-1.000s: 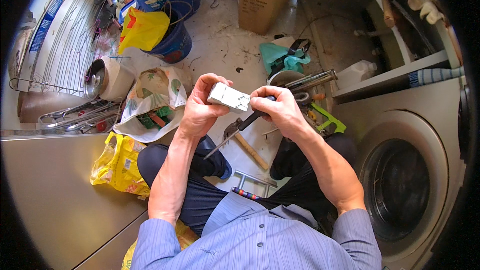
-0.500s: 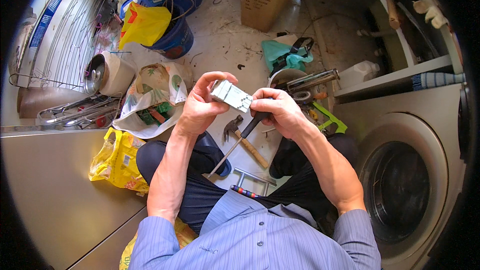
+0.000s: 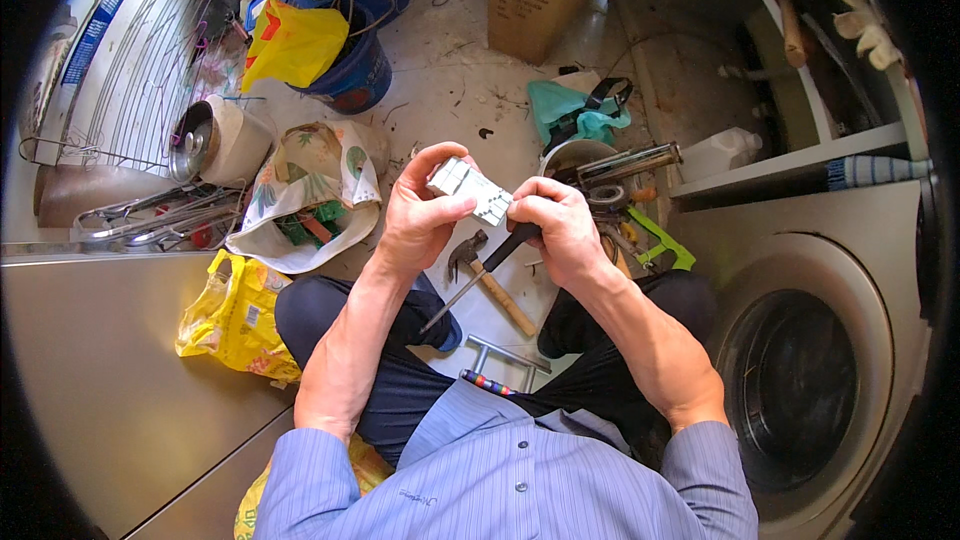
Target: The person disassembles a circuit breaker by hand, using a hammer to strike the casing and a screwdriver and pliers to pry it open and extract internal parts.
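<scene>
My left hand grips a white boxy electrical part that looks like a circuit breaker, thumb across its near face and fingers behind. Dark slots or terminals mark its right end. With thumb and forefinger, my right hand pinches at that end; whether a small piece sits between the fingertips is hidden. The same hand keeps a screwdriver tucked in its other fingers, the black handle in the palm and the metal shaft slanting down-left. Below the hands a claw hammer with a wooden handle lies on the floor.
A metal frame lies between my legs. At left are a patterned bag of parts and a yellow bag. Blue buckets and a cardboard box stand behind. To the right are tools, a green-handled one, and a washing machine.
Both hands have shifted slightly right and down with the electrical part. My left thumb has slid further across it. The screwdriver shaft has swung up a little, its tip higher.
</scene>
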Action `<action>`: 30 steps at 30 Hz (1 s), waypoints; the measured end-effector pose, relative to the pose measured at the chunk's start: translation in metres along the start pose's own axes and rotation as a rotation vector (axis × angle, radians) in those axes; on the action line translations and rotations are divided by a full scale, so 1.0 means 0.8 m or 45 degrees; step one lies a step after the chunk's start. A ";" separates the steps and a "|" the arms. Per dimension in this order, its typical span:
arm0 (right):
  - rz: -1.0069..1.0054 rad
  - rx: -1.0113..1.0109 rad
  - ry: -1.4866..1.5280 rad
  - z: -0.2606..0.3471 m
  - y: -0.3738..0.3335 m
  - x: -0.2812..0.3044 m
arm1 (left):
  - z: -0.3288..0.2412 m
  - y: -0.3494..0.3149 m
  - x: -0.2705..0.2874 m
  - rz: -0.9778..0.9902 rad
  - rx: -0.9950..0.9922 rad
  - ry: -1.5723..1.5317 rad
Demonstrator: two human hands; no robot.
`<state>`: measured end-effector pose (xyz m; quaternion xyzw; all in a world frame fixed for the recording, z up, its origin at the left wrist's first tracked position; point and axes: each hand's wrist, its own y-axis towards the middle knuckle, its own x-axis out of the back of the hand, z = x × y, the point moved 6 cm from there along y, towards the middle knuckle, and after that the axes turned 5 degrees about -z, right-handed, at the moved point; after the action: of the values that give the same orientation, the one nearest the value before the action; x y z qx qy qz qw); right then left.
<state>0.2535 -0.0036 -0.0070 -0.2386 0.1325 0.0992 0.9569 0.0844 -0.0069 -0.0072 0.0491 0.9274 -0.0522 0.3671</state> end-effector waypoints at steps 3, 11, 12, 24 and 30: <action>0.013 -0.012 -0.031 0.001 0.001 0.000 | -0.002 -0.001 -0.001 -0.028 -0.002 0.001; 0.197 -0.044 0.035 0.000 -0.001 -0.002 | -0.012 -0.003 -0.010 0.027 -0.037 -0.055; 0.212 -0.046 0.026 0.000 -0.001 -0.002 | -0.012 -0.003 -0.011 0.039 -0.033 -0.088; 0.234 0.433 -0.314 0.016 0.001 -0.005 | -0.009 -0.011 -0.016 0.075 0.110 -0.250; 0.258 0.403 -0.340 0.012 -0.001 -0.007 | -0.008 -0.016 -0.011 0.045 0.103 -0.207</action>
<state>0.2506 -0.0002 0.0033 -0.0558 0.0420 0.2035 0.9766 0.0849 -0.0191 0.0041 0.0760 0.8906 -0.0869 0.4400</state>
